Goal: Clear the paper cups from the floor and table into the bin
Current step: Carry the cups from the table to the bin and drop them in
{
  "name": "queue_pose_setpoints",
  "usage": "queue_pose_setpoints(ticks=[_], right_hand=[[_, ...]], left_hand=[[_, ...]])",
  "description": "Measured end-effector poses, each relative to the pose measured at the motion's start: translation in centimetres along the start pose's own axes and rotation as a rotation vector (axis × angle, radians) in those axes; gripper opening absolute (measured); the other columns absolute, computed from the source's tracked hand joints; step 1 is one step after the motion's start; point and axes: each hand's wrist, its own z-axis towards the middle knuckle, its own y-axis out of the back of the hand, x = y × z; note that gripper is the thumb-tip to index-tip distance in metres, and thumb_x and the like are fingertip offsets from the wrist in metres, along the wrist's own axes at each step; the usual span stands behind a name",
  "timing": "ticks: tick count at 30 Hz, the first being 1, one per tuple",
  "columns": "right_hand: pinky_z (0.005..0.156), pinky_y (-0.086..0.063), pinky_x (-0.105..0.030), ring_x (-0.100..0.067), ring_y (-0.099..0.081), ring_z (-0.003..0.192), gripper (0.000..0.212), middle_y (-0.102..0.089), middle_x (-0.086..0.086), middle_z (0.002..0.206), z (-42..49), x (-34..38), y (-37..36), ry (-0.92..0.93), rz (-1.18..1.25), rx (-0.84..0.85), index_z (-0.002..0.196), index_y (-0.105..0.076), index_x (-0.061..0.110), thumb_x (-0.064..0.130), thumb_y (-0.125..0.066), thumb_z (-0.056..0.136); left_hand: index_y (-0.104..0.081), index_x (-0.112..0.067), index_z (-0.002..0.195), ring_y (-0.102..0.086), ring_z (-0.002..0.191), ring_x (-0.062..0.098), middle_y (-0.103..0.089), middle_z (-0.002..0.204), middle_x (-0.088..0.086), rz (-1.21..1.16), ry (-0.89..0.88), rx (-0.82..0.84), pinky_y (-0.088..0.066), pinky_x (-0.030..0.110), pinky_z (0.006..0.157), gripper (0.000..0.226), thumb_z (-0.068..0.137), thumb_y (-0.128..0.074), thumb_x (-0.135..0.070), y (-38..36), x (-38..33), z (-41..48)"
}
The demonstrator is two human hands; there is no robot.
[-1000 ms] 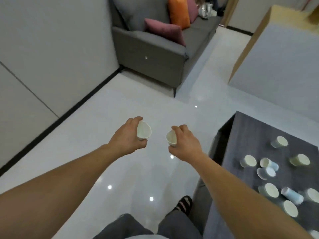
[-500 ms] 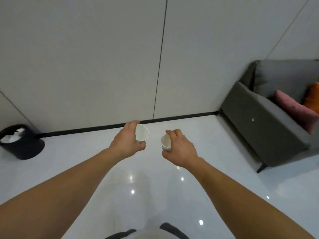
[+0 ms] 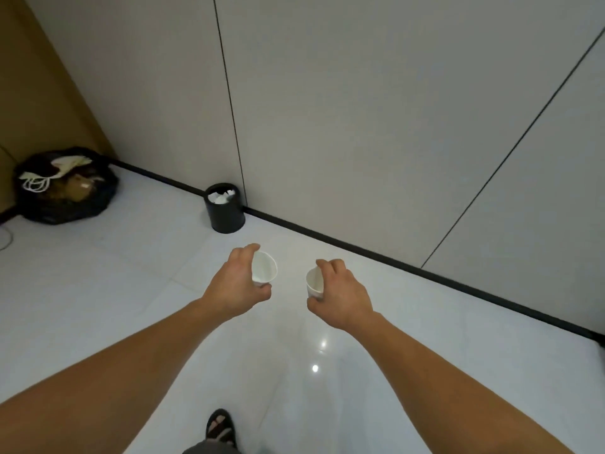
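Cups on their way to the bin: the left grip (image 3: 235, 283) is curled round a white paper cup (image 3: 264, 268), and the right grip (image 3: 340, 296) clamps a second cup (image 3: 314, 284) between thumb and fingers. Both cups are carried in the air, tipped so that their open mouths face each other across the gap between the grips.

The bin (image 3: 225, 208) stands ahead of the left grip and a little to its left, well apart from both, against the foot of the wall (image 3: 360, 126). The step probably goes best if each grip is brought directly above the bin's mouth before letting go, one cup at a time, since the opening looks narrow and already holds white scraps.

The cups are thin, smooth and tapered, likely to dent under a hard squeeze. The bin is a dark, matte cylinder. The floor (image 3: 131, 290) below the grips is pale glossy tile that mirrors the ceiling lights. A crinkled black plastic rubbish bag (image 3: 65, 185) slumps far to the left of the left grip.
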Motion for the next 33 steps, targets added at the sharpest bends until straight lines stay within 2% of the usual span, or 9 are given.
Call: queue_pose_setpoints(ticks=[7, 19, 26, 33], right_hand=[[0.086, -0.049, -0.037, -0.025, -0.047, 0.115, 0.074, -0.036, -0.001, 0.136, 6.0, 7.6, -4.3, 0.088, -0.007, 0.06, 0.145, -0.027, 0.024, 0.044, -0.063, 0.082], [0.093, -0.047, -0.036, -0.023, -0.043, 0.121, 0.077, -0.034, 0.0, 0.141, 19.4, 21.1, -8.9, 0.07, 0.033, 0.064, 0.148, -0.025, 0.023, 0.047, -0.061, 0.084], [0.096, -0.045, -0.033, -0.021, -0.04, 0.121, 0.076, -0.034, 0.001, 0.141, 30.3, 22.9, -10.3, 0.17, 0.016, 0.067, 0.148, -0.025, 0.022, 0.046, -0.06, 0.085], [0.1, -0.044, -0.033, -0.02, -0.04, 0.123, 0.077, -0.035, 0.0, 0.141, 44.9, 24.7, -10.2, 0.257, 0.104, 0.087, 0.149, -0.025, 0.022, 0.046, -0.061, 0.085]], left_hand=[[-0.03, -0.021, 0.144, -0.049, 0.117, 0.024, -0.035, 0.142, 0.002, -0.024, 0.12, -0.076, -0.043, 0.031, 0.093, 0.083, 0.075, -0.074, -0.031, 4.6, 8.9, 2.3], [-0.027, -0.023, 0.145, -0.046, 0.122, 0.023, -0.036, 0.143, 0.001, -0.097, 0.11, -0.094, -0.043, 0.031, 0.096, 0.085, 0.077, -0.076, -0.032, 14.4, 20.1, 13.6], [-0.025, -0.029, 0.145, -0.047, 0.118, 0.02, -0.034, 0.142, -0.002, -0.135, 0.173, -0.123, -0.044, 0.029, 0.093, 0.087, 0.075, -0.077, -0.032, 14.6, 23.9, 22.8], [-0.024, -0.03, 0.145, -0.048, 0.12, 0.022, -0.033, 0.142, -0.002, -0.033, 0.291, -0.208, -0.046, 0.031, 0.094, 0.091, 0.073, -0.079, -0.031, 18.7, 25.4, 34.4]])
